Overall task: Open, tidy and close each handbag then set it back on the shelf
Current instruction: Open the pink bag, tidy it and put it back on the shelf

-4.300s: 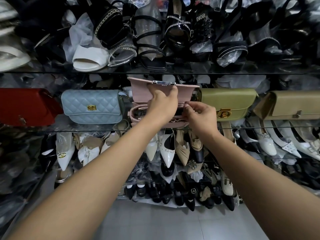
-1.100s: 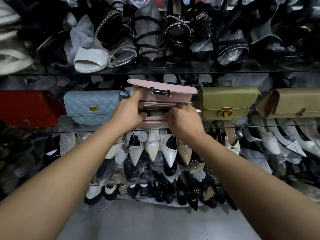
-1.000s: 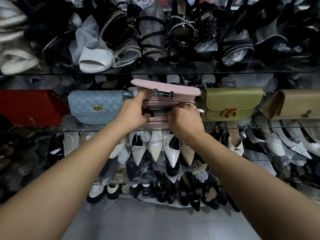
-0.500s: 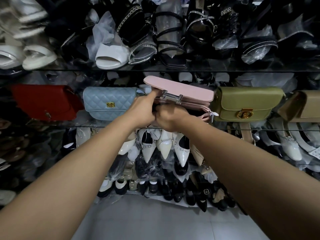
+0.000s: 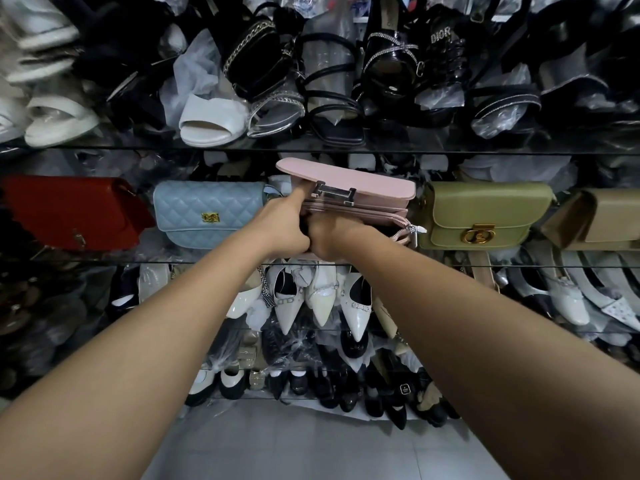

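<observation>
A pink handbag (image 5: 367, 183) with a silver clasp stands on the glass middle shelf (image 5: 104, 259), its flap lifted. My left hand (image 5: 282, 223) grips the bag's left front, thumb up under the flap. Pressed against it, my right hand (image 5: 334, 235) closes on the bag's front below the zip, whose white puller (image 5: 415, 230) hangs at the right. The bag's inside is hidden by both hands. On the same shelf sit a red bag (image 5: 72, 211), a light blue quilted bag (image 5: 207, 213), an olive green bag (image 5: 485, 214) and a khaki bag (image 5: 602, 216).
Black and white sandals crowd the upper shelf (image 5: 346, 147). White pointed shoes (image 5: 322, 296) and dark shoes fill the lower shelves under the pink bag. Grey tiled floor (image 5: 294, 445) lies below.
The flap has come down from fully raised to partly lowered. My hands moved from the bag's open top and sides to meet at its front. The view shifted left.
</observation>
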